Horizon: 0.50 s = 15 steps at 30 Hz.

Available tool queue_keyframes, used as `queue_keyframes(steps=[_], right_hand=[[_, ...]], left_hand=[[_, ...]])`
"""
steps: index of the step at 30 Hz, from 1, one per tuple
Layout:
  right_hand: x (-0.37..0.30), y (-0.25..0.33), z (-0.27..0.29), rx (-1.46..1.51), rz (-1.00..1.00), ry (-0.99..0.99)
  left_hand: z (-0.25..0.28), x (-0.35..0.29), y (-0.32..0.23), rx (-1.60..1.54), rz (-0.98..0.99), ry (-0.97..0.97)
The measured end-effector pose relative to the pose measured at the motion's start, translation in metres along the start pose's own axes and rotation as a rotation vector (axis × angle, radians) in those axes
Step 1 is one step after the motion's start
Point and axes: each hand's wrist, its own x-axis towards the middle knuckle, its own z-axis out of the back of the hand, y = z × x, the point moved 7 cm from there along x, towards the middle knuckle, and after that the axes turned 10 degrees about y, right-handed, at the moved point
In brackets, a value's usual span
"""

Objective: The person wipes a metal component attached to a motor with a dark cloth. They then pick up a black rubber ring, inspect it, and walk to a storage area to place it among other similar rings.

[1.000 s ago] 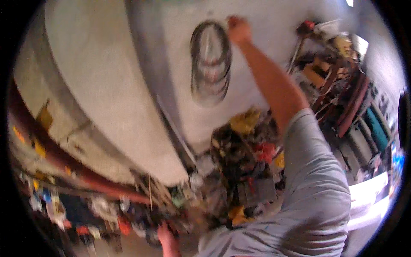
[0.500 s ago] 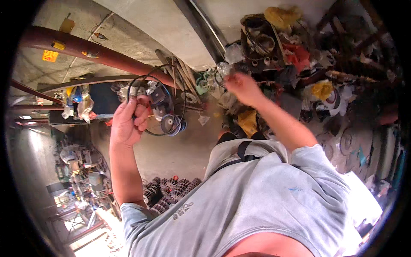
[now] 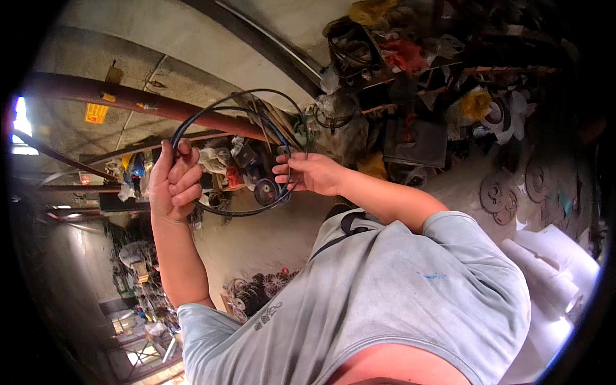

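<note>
A thin black cable (image 3: 260, 90) hangs in the air in front of me, coiled in roughly round loops. My left hand (image 3: 174, 183) is closed around the left side of the coil, with the fingers curled in. At the opposite side, my right hand (image 3: 314, 173) has the cable between thumb and fingers, the other fingers partly stretched. Behind the coil, a round wheel-like part (image 3: 266, 191) shows through the loops, beside clear plastic bags and small dark items.
A thick dark red pipe (image 3: 70, 90) crosses the upper left. Yellow (image 3: 476, 104) and red bags (image 3: 404, 56) lie among clutter at the right. Flat round metal parts (image 3: 497, 196) rest on the floor, and ridged dark parts (image 3: 273, 289) are piled near my left elbow.
My right hand has come left from the clutter to the cable's right side. The coil has opened into wider loops, and my left hand has shifted slightly left. The view has turned slightly.
</note>
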Motion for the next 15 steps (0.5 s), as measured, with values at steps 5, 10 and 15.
queue_keyframes(steps=[5, 10, 15], right_hand=[[-0.015, 0.002, 0.009, -0.082, 0.052, -0.080], [-0.019, -0.013, 0.016, -0.078, 0.071, -0.024], [-0.014, -0.013, 0.007, -0.121, 0.088, -0.065]], left_hand=[[-0.016, 0.001, 0.005, 0.165, 0.065, -0.147], [-0.008, -0.011, 0.003, 0.335, 0.104, -0.295], [-0.012, -0.025, -0.001, 0.332, 0.082, -0.269]])
